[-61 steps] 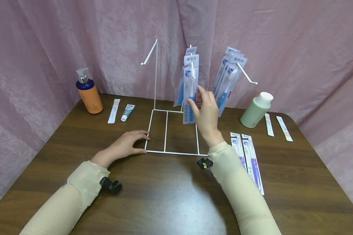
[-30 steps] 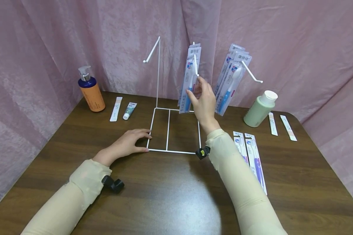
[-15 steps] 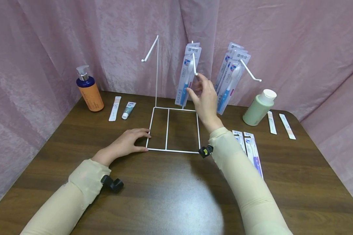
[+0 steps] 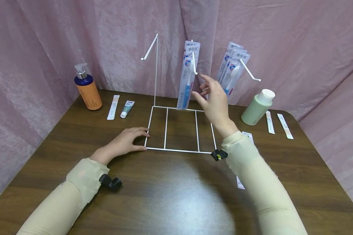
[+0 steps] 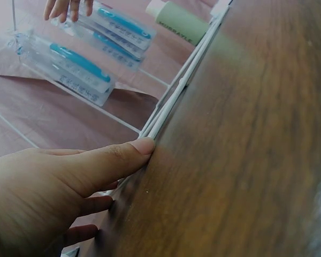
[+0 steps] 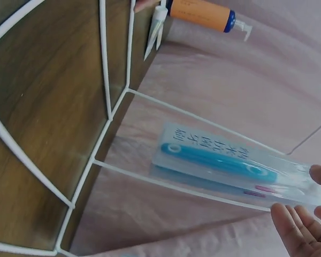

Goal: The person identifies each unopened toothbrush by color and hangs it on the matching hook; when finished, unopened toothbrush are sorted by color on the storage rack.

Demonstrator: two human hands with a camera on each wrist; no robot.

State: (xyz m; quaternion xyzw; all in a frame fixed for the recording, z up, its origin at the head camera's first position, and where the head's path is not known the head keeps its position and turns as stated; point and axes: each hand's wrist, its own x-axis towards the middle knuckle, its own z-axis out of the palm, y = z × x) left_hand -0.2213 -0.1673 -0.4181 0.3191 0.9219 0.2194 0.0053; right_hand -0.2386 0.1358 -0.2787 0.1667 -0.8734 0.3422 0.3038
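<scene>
- right hand (image 4: pixel 214 101) is hovering with fingers spread, just right of the toothbrush packs (image 4: pixel 188 76) hanging on the middle hook
- left hand (image 4: pixel 126 143) is lying flat, fingers relaxed, touching the white wire rack (image 4: pixel 176 150) at its near-left corner

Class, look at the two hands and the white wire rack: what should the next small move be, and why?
Probably the right hand should lower to the packs on the table. It hovers with relaxed fingers beside the toothpaste-brush packs hanging on the middle hook, holding nothing. A pack lies under its sleeve. The left hand rests against the white wire rack base, steadying it.
</scene>
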